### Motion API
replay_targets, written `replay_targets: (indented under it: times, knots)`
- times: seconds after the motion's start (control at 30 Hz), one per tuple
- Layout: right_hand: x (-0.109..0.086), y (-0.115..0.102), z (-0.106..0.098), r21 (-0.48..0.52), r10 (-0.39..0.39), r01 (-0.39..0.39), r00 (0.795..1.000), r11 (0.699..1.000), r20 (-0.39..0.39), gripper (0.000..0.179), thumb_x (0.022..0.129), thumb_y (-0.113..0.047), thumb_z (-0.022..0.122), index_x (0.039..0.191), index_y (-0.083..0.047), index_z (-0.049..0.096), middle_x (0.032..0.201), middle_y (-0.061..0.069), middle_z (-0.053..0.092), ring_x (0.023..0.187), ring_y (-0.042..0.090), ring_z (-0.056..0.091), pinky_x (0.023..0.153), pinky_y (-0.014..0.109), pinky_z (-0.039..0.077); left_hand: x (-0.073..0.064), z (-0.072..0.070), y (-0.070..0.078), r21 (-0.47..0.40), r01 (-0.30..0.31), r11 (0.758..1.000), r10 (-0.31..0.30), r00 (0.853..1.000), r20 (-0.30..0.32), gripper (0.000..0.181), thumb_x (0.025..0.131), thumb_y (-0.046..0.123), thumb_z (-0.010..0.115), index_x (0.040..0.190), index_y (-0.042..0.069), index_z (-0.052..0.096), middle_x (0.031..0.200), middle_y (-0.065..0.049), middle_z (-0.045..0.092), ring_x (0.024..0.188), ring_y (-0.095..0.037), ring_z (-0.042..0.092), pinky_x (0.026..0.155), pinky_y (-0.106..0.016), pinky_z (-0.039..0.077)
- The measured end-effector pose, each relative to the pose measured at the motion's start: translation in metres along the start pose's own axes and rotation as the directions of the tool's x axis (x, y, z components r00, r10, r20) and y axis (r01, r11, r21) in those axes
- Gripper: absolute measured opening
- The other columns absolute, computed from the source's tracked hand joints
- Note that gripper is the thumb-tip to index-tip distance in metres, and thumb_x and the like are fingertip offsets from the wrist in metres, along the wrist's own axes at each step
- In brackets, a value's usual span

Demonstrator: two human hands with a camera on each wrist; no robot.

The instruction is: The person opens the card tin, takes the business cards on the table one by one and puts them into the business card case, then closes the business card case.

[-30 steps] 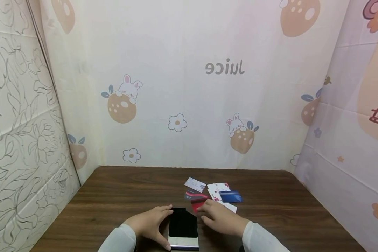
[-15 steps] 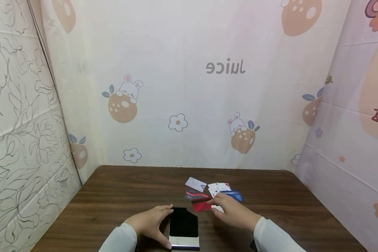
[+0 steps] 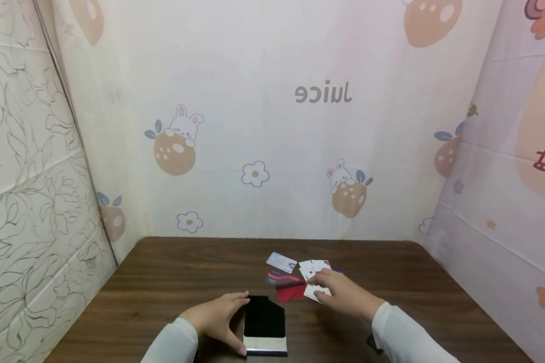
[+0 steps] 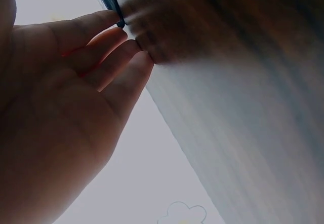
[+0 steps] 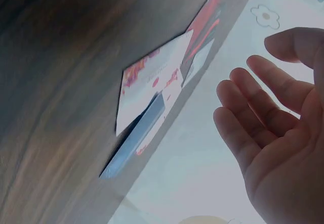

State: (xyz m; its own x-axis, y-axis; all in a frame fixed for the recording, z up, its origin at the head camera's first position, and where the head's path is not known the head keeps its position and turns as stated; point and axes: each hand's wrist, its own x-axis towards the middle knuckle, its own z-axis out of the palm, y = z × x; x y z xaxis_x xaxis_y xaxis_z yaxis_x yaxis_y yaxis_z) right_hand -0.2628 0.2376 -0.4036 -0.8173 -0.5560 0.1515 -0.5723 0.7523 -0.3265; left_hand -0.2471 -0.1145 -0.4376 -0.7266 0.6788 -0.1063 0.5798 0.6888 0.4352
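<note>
Overlapping cards + lightly steadied case: double pick or slip poss.

L hand (image 3: 217,317) is spread along L side of the silver-and-black card case (image 3: 265,318), thumb at near corner, fingertips at far corner; touching, not clenched. Case lies flat on the wood-grain table (image 3: 163,282), nearest the person. R hand (image 3: 345,292) is over the cards w/ fingers loosely bent, nothing in its grasp; R wrist view shows a gap b/w fingertips and cards.

Main risk, prob.: the front white floral card (image 5: 152,84) sits right by the blue card (image 5: 132,140) and meets the red card (image 3: 290,292), which overlaps the grey-red card (image 3: 275,277). A low sweep could drag neighbours along or lift two at once, b/c edges are so close. Thin cards flat on a smooth-looking top may also skid instead of coming up, esp. if pushed by fingertips. The pale card (image 3: 282,262) at back looks safer, as it's off to one side. If L hand presses unevenly, case could swivel, b/c only its L side is braced.
</note>
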Motion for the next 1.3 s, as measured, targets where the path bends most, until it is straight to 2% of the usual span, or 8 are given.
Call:
replay_targets:
  times: [0.33,0.5,0.73,0.87,1.07,1.3]
  knots:
    - [0.007,0.011,-0.011,0.005,0.045,-0.045,0.999,0.999,0.026,0.037,0.091,-0.019,0.074,0.124,-0.004,0.068,0.121,0.011,0.065,0.116,0.033,0.06,0.097,0.055,0.049,0.0,-0.003,0.0,-0.012,0.007,1.0,-0.007,1.0,-0.001,0.103,0.067,0.054,0.09,0.146,0.003,0.047,0.157,-0.012,0.038,0.142,-0.032,0.036,0.112,-0.047,0.036]
    - [0.009,0.023,-0.01,0.03,0.084,-0.085,0.995,0.996,0.047,0.038,0.091,-0.02,0.075,0.125,-0.005,0.067,0.119,0.009,0.065,0.113,0.032,0.061,0.094,0.055,0.051,0.001,-0.001,-0.001,-0.019,0.005,1.0,-0.005,1.0,0.0,0.103,0.067,0.055,0.09,0.146,0.003,0.048,0.157,-0.012,0.038,0.142,-0.031,0.036,0.112,-0.046,0.036]
    - [0.01,0.039,-0.01,0.015,0.16,-0.16,0.986,0.987,0.049,0.034,0.086,-0.021,0.079,0.115,-0.005,0.069,0.107,0.008,0.065,0.1,0.029,0.061,0.09,0.055,0.053,0.0,-0.001,0.0,-0.022,0.008,1.0,-0.008,1.0,0.001,0.103,0.068,0.055,0.089,0.146,0.002,0.048,0.157,-0.013,0.038,0.142,-0.031,0.036,0.112,-0.047,0.037]
    - [0.01,0.046,-0.012,0.005,0.219,-0.22,0.975,0.976,0.038,0.036,0.083,-0.024,0.082,0.114,-0.008,0.07,0.108,0.007,0.064,0.1,0.027,0.06,0.088,0.056,0.054,0.001,-0.001,0.0,-0.024,0.005,1.0,-0.006,1.0,-0.005,0.103,0.067,0.054,0.09,0.146,0.002,0.048,0.156,-0.012,0.038,0.142,-0.031,0.036,0.112,-0.046,0.036]
    - [0.008,0.057,-0.013,0.003,0.242,-0.242,0.97,0.97,0.024,0.042,0.083,-0.028,0.083,0.117,-0.008,0.069,0.109,0.007,0.064,0.099,0.027,0.06,0.088,0.056,0.054,0.002,0.0,-0.001,-0.024,0.006,1.0,-0.006,1.0,-0.007,0.103,0.067,0.054,0.09,0.146,0.002,0.048,0.156,-0.012,0.039,0.142,-0.03,0.036,0.112,-0.046,0.036]
    - [0.007,0.07,-0.009,-0.035,0.289,-0.287,0.956,0.957,0.043,0.055,0.081,-0.038,0.084,0.124,-0.009,0.067,0.115,0.008,0.063,0.103,0.027,0.059,0.091,0.057,0.052,0.001,-0.002,0.001,-0.021,0.006,1.0,-0.006,1.0,0.0,0.102,0.067,0.053,0.09,0.146,0.002,0.049,0.156,-0.012,0.039,0.142,-0.03,0.037,0.112,-0.045,0.037]
